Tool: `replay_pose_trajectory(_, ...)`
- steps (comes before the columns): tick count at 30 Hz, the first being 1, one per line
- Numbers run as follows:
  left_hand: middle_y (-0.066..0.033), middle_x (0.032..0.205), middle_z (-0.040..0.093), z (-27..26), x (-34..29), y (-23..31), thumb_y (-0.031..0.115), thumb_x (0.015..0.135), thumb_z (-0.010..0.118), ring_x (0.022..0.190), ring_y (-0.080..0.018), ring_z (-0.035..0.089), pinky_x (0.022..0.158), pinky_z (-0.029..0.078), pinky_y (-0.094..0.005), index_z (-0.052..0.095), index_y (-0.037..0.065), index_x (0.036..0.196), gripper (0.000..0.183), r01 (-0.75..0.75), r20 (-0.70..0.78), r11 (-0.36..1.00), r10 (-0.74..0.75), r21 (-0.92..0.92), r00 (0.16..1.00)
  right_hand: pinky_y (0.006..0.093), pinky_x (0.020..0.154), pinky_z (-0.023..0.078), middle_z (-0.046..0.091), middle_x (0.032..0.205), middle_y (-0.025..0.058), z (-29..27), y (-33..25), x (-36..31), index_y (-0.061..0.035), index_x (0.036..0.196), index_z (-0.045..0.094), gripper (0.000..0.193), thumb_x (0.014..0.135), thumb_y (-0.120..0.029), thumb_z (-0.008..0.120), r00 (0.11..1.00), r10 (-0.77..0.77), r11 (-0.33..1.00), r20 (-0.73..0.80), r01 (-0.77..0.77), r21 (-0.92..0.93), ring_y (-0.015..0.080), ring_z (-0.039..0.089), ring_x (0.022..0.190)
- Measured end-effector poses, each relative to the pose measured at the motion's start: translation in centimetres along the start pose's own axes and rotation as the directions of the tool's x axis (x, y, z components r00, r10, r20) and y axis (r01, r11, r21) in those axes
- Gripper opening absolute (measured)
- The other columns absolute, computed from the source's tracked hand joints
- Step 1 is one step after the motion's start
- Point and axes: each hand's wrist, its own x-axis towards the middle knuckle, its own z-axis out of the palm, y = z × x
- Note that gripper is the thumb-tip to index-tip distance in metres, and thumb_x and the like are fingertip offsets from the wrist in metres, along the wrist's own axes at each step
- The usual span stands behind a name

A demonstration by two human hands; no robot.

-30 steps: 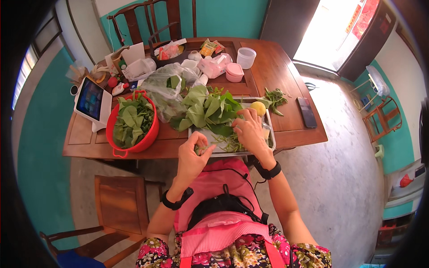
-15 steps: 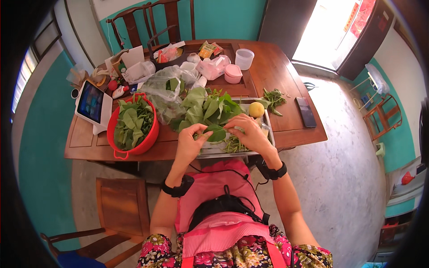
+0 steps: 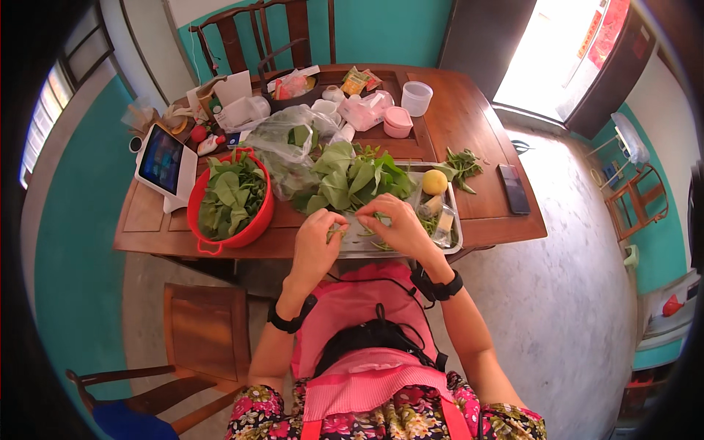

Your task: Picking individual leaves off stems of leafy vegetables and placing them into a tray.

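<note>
In the head view, the left hand pinches a small green piece between thumb and fingers, just above the near side of a metal tray. The right hand is close beside it, its thumb and fingertips drawn together; whether anything sits between them I cannot tell. A pile of leafy greens lies right beyond both hands, partly over the tray, next to a clear plastic bag on the wooden counter. More leaves fill a red basket to the left, and a yellow round fruit rests in the tray's far right part

The greens look light and limp, with broad blades that would probably bruise or tear under a hard squeeze; the stems seem firmer, so a fingertip grip there should suit them best, and any moisture could make them slip

Both forearms rise from the lower edge and lean inward, wrists apart, backs of the hands mostly upward, fingers curled toward each other
</note>
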Motion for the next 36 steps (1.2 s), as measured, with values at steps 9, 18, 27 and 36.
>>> replay_pose_trajectory(9, -0.0087, 0.083, 0.055, -1.4, -0.4, -0.7, 0.010, 0.097, 0.069, 0.075, -0.0231, 0.052, 0.071, 0.045, -0.0341, 0.053, 0.000, 0.087, 0.021, -0.050, -0.328, 0.983, -0.010, -0.174, 0.945, 0.0424, 0.096, 0.046, 0.068, 0.099, 0.0104, 3.2, 3.9, 1.8, 0.0003, 0.098, 0.077, 0.017, 0.088, -0.009, 0.067, 0.999, -0.010, 0.792, 0.044, 0.035, -0.610, 0.0336, 0.056, 0.104)
replay_pose_trajectory(18, -0.0030, 0.072, 0.052, -2.8, 0.7, 1.2, 0.012, 0.090, 0.078, 0.068, -0.0126, 0.045, 0.065, 0.043, -0.0305, 0.060, 0.001, 0.087, 0.022, 0.068, -0.291, 0.954, -0.156, -0.293, 0.944, 0.0398, 0.086, 0.055, 0.071, 0.104, 0.0134, -0.8, 0.0, 1.3, 0.0011, 0.098, 0.076, 0.017, 0.087, 0.005, 0.064, 0.985, -0.075, 0.985, -0.154, 0.048, -0.168, 0.0335, 0.070, 0.097)
replay_pose_trajectory(27, -0.0067, 0.081, 0.054, -1.4, 3.0, 1.4, 0.014, 0.083, 0.078, 0.081, -0.0266, 0.055, 0.071, 0.047, -0.0399, 0.080, 0.013, 0.106, 0.024, -0.197, -0.035, 0.970, 0.204, 0.143, 0.978, 0.0346, 0.084, 0.055, 0.074, 0.105, 0.0094, -3.2, -2.2, -0.7, -0.0033, 0.105, 0.078, 0.025, 0.088, 0.009, 0.065, 0.975, -0.218, 0.967, -0.051, 0.209, -0.144, 0.0277, 0.071, 0.094)
replay_pose_trajectory(36, -0.0061, 0.083, 0.048, -1.4, 2.4, 1.0, 0.015, 0.083, 0.079, 0.082, -0.0234, 0.054, 0.073, 0.045, -0.0359, 0.080, 0.008, 0.098, 0.016, -0.114, 0.023, 0.993, 0.115, -0.028, 0.993, 0.0299, 0.080, 0.053, 0.075, 0.098, 0.0088, -2.7, -2.0, -1.1, -0.0025, 0.106, 0.078, 0.018, 0.090, 0.003, 0.070, 0.995, -0.018, 0.990, -0.100, 0.032, 0.138, 0.0179, 0.070, 0.088)
